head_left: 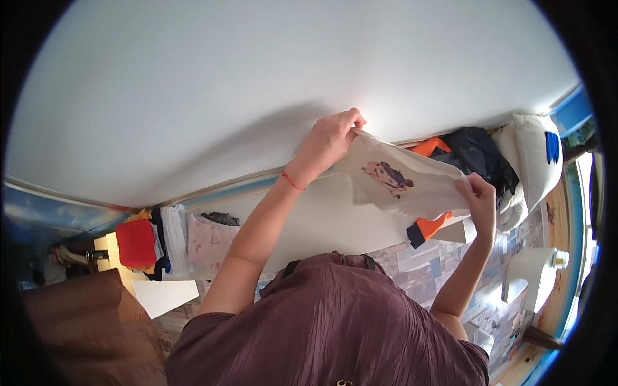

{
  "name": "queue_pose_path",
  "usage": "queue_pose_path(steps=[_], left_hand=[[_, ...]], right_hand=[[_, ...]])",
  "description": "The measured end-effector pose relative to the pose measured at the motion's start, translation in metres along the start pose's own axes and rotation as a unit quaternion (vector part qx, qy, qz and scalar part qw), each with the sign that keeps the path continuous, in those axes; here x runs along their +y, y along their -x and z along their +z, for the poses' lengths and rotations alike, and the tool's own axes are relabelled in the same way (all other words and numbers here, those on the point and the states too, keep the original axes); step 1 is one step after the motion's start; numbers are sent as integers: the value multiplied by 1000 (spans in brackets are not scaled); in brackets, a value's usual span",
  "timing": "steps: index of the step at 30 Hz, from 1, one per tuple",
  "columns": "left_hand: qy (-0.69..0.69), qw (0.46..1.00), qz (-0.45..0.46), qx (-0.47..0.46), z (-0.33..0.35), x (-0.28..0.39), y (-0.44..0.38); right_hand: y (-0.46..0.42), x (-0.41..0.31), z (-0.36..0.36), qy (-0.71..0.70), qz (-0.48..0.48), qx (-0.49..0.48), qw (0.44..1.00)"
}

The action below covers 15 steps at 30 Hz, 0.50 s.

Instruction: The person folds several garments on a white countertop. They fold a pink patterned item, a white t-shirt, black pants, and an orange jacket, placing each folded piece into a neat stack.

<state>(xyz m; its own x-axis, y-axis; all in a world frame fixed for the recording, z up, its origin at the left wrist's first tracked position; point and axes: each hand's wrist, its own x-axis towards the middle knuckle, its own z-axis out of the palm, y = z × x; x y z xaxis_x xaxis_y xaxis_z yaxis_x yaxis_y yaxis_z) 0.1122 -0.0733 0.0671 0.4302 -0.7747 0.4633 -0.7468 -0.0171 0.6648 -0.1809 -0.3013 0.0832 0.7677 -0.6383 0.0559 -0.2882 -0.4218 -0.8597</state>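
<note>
My left hand (333,137), with a thin red string bracelet at its wrist, pinches one upper corner of a thin white garment (425,186). The opposite side of the cloth is between the thumb and fingers of my right hand (480,195), lower and to the right. Stretched between both hands, the garment hangs in the air and bears a dark and pink print (390,177). Its exact kind is hard to tell. Below and behind it lies a long white surface (314,227). A dark garment with orange parts (475,157) lies behind my right hand.
At left on the white surface stand folded clothes: a red one (137,243), white ones (174,241), a pink patterned one (210,246) and a dark grey one (219,218). White pillows (536,164) lie at right. A brown panel (91,318) is lower left. A plain white wall or ceiling (193,87) fills the top.
</note>
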Motion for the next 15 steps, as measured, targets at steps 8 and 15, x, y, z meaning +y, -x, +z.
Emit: queue_pose_path(steps=[8, 15], left_hand=[[1, 988, 54, -143, 43, -50, 60], [-172, 921, 156, -312, 96, -190, 179]], right_hand=[[78, 3, 35, 33, 26, -124, 991], [151, 144, 230, 3, 101, -241, 965]])
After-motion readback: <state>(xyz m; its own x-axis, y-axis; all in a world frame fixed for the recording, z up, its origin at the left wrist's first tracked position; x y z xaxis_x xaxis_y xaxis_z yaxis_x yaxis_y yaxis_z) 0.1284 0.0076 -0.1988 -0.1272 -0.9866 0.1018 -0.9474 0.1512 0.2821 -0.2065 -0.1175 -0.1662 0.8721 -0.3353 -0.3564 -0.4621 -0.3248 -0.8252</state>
